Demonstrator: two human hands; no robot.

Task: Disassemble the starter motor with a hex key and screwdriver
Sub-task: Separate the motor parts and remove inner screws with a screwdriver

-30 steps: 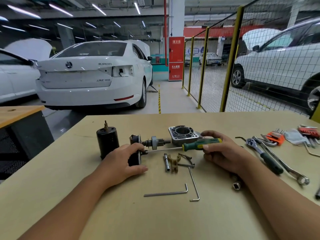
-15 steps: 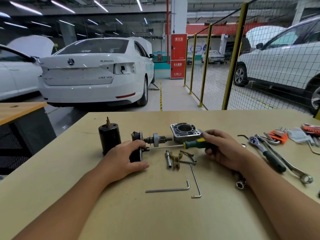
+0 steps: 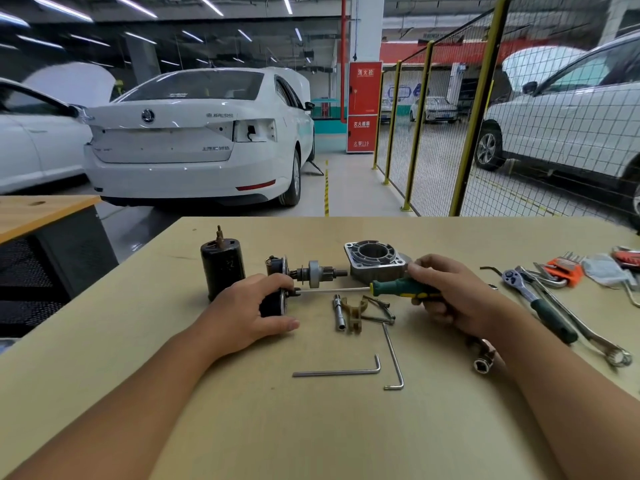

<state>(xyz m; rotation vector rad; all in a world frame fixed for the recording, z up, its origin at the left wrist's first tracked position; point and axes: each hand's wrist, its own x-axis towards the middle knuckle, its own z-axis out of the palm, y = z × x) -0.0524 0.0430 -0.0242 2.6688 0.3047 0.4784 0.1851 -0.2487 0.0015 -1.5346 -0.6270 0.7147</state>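
My left hand (image 3: 254, 310) grips the black starter motor body (image 3: 275, 299), which lies on the table with its geared shaft (image 3: 317, 273) pointing right. My right hand (image 3: 446, 292) holds a green-handled screwdriver (image 3: 398, 288), its thin shaft level and its tip touching the motor's end plate by my left fingers. A black cylindrical motor housing (image 3: 222, 265) stands upright behind my left hand. The grey aluminium nose housing (image 3: 375, 259) sits behind the screwdriver. Two hex keys (image 3: 341, 371) (image 3: 393, 358) lie nearer to me.
A small metal pin and brown fork lever (image 3: 349, 311) lie under the screwdriver. A socket (image 3: 483, 363) rests by my right wrist. A ratchet (image 3: 538, 304), a spanner (image 3: 588, 330) and an orange hex key set (image 3: 562, 268) lie at the right. A wire fence stands beyond the table.
The screwdriver handle has slid slightly further into my right hand, with its tip staying at the motor. My left hand keeps its grip; the view has shifted a little.
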